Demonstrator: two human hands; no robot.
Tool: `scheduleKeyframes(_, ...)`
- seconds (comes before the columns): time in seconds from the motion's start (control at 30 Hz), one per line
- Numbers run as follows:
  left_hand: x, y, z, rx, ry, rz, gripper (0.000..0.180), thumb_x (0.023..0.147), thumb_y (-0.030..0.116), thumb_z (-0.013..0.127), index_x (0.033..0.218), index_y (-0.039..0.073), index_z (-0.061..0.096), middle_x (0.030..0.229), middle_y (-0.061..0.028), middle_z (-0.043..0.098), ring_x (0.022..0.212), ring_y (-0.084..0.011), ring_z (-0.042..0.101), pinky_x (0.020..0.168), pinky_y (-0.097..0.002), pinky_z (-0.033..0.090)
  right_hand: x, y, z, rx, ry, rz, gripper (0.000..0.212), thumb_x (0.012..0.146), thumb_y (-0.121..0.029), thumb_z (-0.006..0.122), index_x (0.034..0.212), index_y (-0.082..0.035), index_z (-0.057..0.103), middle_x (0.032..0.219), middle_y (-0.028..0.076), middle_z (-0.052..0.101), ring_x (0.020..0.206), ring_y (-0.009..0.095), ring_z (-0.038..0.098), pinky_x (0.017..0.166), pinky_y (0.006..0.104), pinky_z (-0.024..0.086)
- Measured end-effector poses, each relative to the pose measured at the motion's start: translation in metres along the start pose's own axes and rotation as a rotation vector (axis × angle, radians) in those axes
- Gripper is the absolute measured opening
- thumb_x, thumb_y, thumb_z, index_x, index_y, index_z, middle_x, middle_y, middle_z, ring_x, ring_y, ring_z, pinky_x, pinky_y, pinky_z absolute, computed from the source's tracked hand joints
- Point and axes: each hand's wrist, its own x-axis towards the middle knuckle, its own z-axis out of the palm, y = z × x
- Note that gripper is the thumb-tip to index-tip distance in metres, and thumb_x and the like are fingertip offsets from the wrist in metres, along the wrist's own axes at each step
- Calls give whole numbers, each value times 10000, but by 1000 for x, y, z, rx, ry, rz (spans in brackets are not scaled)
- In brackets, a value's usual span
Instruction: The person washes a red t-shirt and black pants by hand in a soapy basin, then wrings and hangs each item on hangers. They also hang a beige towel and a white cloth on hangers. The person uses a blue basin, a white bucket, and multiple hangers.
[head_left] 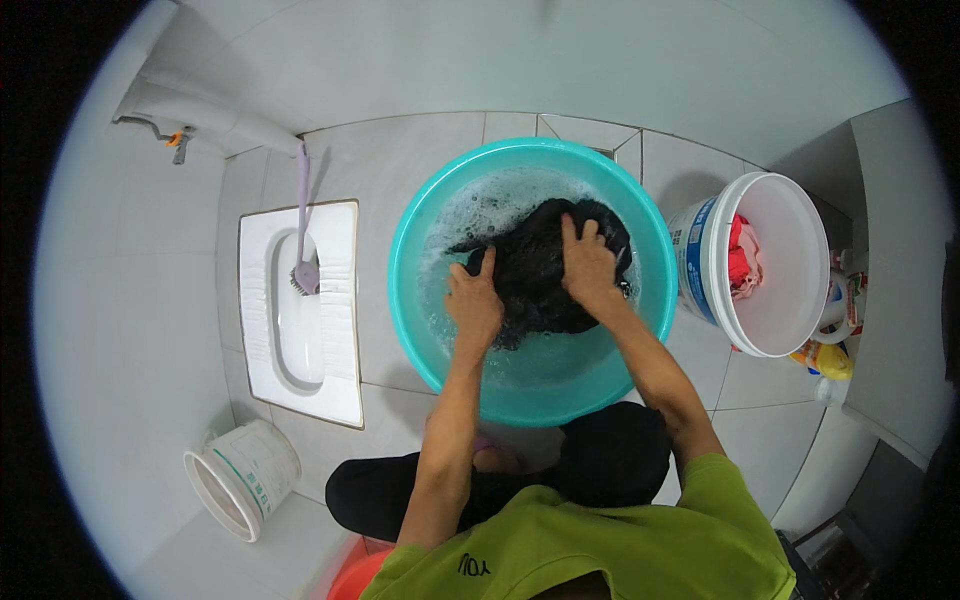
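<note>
Black cloth (537, 275) in the basin (404, 290), over toward its far-right rim, long axis slanting near-left, thin tip aiming left, left hand (476, 302) and right hand (590, 266) on it, fingers apart, any pinch impossible to tell!

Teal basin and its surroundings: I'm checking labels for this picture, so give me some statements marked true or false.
1. The left hand and right hand both touch the black cloth in the basin. True.
2. The basin is red. False: it is teal.
3. Red cloth lies in the bucket right of the basin. True.
4. The purple brush has its head in that bucket. False: the head of the brush is in the squat toilet.
5. Foam shows in the basin. True.
</note>
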Motion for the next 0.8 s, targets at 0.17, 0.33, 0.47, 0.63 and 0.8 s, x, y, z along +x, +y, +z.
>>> scheduleKeyframes(0.17, 37, -7, 77, 0, -33, 54, 547, 890, 244, 637, 1418, 159, 517, 1419, -243, 459, 1178, -424, 556, 903, -528, 452, 29, -10, 66, -86, -143, -57, 833, 772, -219, 800, 1473, -37, 389, 1158, 204, 488, 965, 336, 616, 759, 421, 580)
scheduleKeyframes(0.33, 56, -28, 121, 295, -65, 118, 560, 928, 401, 578, 1400, 103, 542, 1503, -152, 444, 1221, -356, 555, 954, -523, 415, 56, 1, 98, 637, -339, 203, 570, 865, -392, 720, 1268, -23, 559, 1111, 203, 639, 1018, 317, 644, 881, 404, 554)
scheduleKeyframes(0.47, 47, -31, 114, 290, -127, 249, 590, 925, 290, 587, 1461, 86, 452, 1392, -149, 530, 1191, -343, 582, 945, -482, 464, 69, -1, 76, 211, -530, 81, 349, 899, -220, 676, 1203, -56, 629, 1226, 146, 642, 1086, 272, 633, 871, 377, 537)
scheduleKeyframes(0.63, -10, -9, 47, 425, -412, 154, 691, 890, 169, 612, 1522, 68, 350, 1243, -150, 637, 1077, -333, 650, 882, -461, 530, 40, 1, 25, 247, -203, -21, 641, 696, -149, 810, 1274, -18, 566, 1264, 273, 537, 962, 401, 664, 800, 463, 559)
scheduleKeyframes(0.8, -38, -24, -46, -141, -293, 309, 663, 784, -47, 495, 1432, 92, 489, 1063, -204, 704, 1034, -349, 675, 909, -404, 524, -6, 11, -57, 371, -120, -63, 448, 688, -47, 709, 1112, 39, 590, 1150, 297, 541, 905, 465, 634, 828, 532, 525)
